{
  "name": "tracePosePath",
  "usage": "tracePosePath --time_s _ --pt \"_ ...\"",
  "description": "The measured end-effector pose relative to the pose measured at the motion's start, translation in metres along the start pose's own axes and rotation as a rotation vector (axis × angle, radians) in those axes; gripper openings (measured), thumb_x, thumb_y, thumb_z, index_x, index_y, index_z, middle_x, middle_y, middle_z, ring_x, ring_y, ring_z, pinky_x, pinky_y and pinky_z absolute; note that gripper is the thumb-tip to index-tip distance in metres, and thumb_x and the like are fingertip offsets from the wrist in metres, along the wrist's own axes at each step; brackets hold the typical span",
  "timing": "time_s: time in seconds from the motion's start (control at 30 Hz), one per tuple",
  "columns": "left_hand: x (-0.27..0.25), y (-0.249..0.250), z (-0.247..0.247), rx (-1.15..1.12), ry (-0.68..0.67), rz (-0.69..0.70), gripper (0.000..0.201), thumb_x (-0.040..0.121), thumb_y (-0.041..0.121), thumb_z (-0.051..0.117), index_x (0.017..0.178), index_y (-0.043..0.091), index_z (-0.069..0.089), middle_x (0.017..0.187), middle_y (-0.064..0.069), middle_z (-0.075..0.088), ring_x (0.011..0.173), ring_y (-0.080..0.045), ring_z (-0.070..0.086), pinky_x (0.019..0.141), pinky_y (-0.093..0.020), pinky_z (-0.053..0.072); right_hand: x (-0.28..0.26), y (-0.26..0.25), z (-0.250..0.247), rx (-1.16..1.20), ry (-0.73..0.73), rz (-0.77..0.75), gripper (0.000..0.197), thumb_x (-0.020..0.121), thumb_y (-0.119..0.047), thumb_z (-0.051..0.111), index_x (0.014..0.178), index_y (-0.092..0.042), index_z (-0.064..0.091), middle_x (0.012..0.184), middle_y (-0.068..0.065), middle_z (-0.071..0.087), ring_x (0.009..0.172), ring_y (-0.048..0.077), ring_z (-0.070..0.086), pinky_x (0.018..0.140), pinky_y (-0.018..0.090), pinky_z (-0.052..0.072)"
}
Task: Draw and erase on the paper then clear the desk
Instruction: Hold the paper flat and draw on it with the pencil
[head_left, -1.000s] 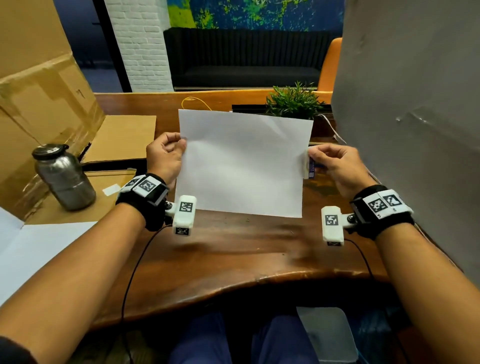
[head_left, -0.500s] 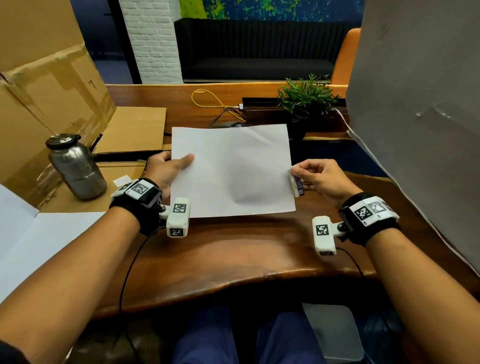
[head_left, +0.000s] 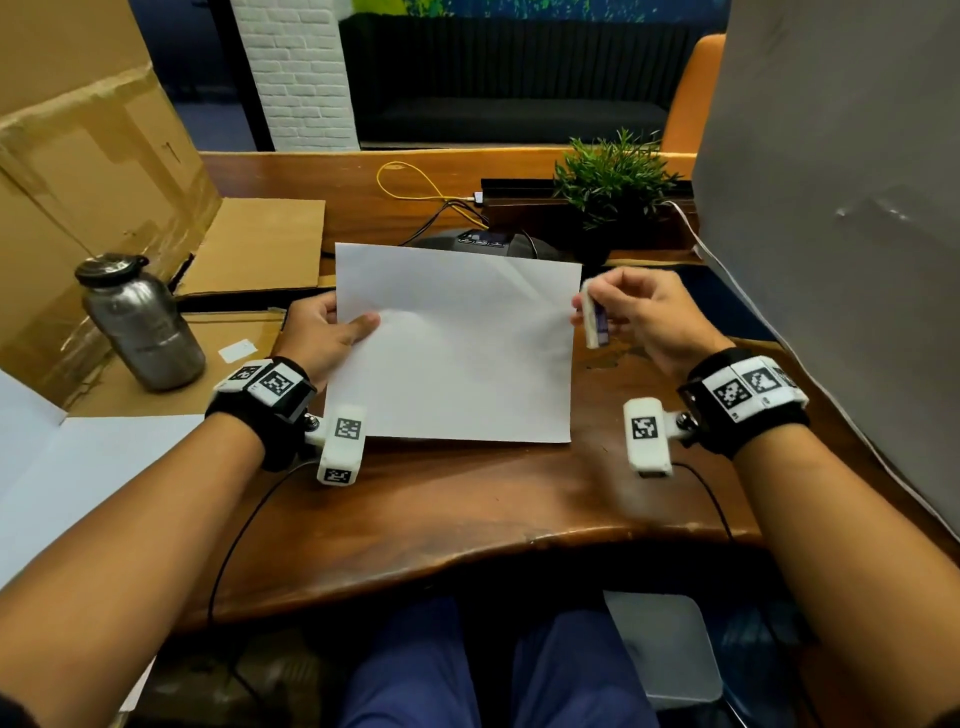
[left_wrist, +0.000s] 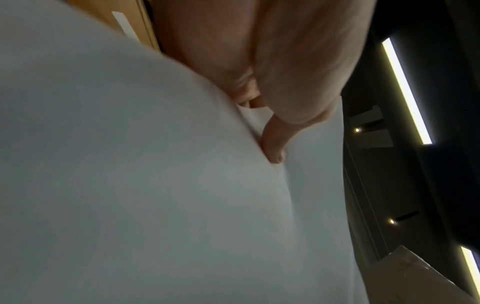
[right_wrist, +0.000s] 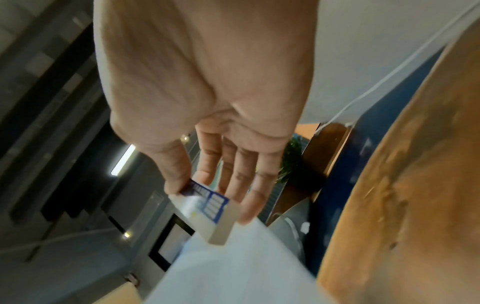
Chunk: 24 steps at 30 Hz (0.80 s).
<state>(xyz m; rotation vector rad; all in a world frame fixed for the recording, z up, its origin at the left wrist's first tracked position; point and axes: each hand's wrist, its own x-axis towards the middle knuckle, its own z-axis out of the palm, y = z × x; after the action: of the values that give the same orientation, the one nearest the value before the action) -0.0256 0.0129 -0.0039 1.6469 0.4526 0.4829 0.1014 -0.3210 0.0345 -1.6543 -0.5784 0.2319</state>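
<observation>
Since a moment ago the right hand (head_left: 644, 317) has let go of the sheet's right edge and drawn just clear of it, so the white paper (head_left: 457, 348) now hangs from the left hand (head_left: 322, 338) alone, low over the wooden desk (head_left: 467, 499). To clear it neatly, I'd judge the sheet should be carried flat and slowly, since one-sided support lets it sag. Left thumb lies on top near the left edge, fingers curled beneath, pinching the sheet. Right hand, palm turned inward, pinches a small white eraser (head_left: 594, 322) in its blue sleeve between thumb and fingertips.
</observation>
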Motion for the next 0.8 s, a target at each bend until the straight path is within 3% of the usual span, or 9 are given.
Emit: tracePosePath --time_s 0.07,0.13,0.23,0.3,0.4,0.5,0.6,0.7,0.8 --pt "0.0 0.003 0.002 -0.003 -0.009 0.005 0.018 0.086 0.008 0.074 0.1 0.017 0.068 0.102 -0.005 0.073 0.095 -0.027 0.071 0.09 -0.048 0.055 0.007 -0.014 0.015 0.157 -0.053 -0.01 0.018 0.1 -0.018 0.056 0.097 -0.003 0.064 0.111 0.025 0.068 0.098 0.035 0.07 0.078 0.044 0.058" --pt "0.0 0.006 0.003 -0.013 -0.002 0.015 0.018 0.085 0.009 0.074 0.101 0.015 0.068 0.102 -0.006 0.073 0.093 -0.026 0.071 0.091 -0.048 0.055 0.013 -0.007 0.024 0.159 -0.128 0.083 0.028 0.1 -0.017 0.055 0.107 0.009 0.062 0.109 0.025 0.069 0.092 0.032 0.071 0.072 0.042 0.059" --pt "0.001 0.012 -0.002 -0.037 0.022 0.035 0.02 0.084 0.01 0.075 0.102 0.014 0.068 0.104 -0.008 0.072 0.094 -0.028 0.07 0.09 -0.048 0.055 0.004 0.033 0.019 -0.321 -0.322 0.267 0.025 0.096 -0.018 0.062 0.096 0.007 0.067 0.095 0.027 0.072 0.078 0.032 0.068 0.071 0.048 0.058" --pt "0.002 0.014 -0.009 -0.04 0.039 0.038 0.021 0.085 0.008 0.074 0.104 0.012 0.067 0.109 -0.013 0.07 0.097 -0.03 0.068 0.093 -0.05 0.054 -0.005 0.045 0.005 -0.37 -0.252 0.344 0.02 0.095 -0.018 0.065 0.089 0.001 0.066 0.089 0.024 0.073 0.079 0.035 0.07 0.073 0.047 0.058" --pt "0.006 0.013 -0.017 -0.027 0.062 0.019 0.026 0.086 0.005 0.072 0.111 0.008 0.064 0.112 -0.015 0.068 0.097 -0.029 0.067 0.095 -0.049 0.052 -0.011 0.032 -0.012 -0.113 -0.118 0.325 0.02 0.094 -0.016 0.065 0.098 0.003 0.065 0.094 0.027 0.071 0.08 0.033 0.071 0.069 0.038 0.059" --pt "0.008 0.012 -0.016 -0.019 0.048 -0.012 0.02 0.085 0.006 0.073 0.103 0.01 0.066 0.111 -0.016 0.069 0.103 -0.033 0.067 0.096 -0.051 0.052 -0.009 0.015 -0.007 -0.048 -0.171 0.256 0.015 0.093 -0.014 0.066 0.096 0.001 0.065 0.098 0.029 0.07 0.083 0.033 0.071 0.072 0.039 0.06" --pt "0.008 0.011 -0.018 0.014 0.025 -0.056 0.014 0.086 0.005 0.072 0.094 0.014 0.066 0.108 -0.014 0.069 0.098 -0.03 0.067 0.095 -0.05 0.052 -0.005 0.007 0.012 -0.013 -0.218 0.26 0.021 0.093 -0.013 0.065 0.101 0.007 0.064 0.095 0.032 0.068 0.079 0.03 0.073 0.063 0.034 0.059" --pt "0.009 0.006 -0.022 0.114 0.027 -0.016 0.014 0.086 0.005 0.073 0.097 0.012 0.069 0.11 -0.014 0.07 0.097 -0.03 0.069 0.093 -0.051 0.053 -0.005 0.013 0.028 -0.055 -0.199 0.304 0.027 0.091 -0.013 0.068 0.099 0.013 0.066 0.087 0.026 0.07 0.071 0.028 0.073 0.059 0.031 0.057" --pt "0.01 0.0 -0.024 0.255 0.025 0.024 0.022 0.087 0.006 0.072 0.108 0.006 0.07 0.108 -0.011 0.071 0.096 -0.029 0.07 0.09 -0.05 0.055 -0.007 0.028 0.034 -0.274 -0.2 0.347 0.023 0.088 -0.021 0.073 0.094 0.002 0.075 0.089 0.016 0.075 0.081 0.028 0.073 0.066 0.031 0.06"
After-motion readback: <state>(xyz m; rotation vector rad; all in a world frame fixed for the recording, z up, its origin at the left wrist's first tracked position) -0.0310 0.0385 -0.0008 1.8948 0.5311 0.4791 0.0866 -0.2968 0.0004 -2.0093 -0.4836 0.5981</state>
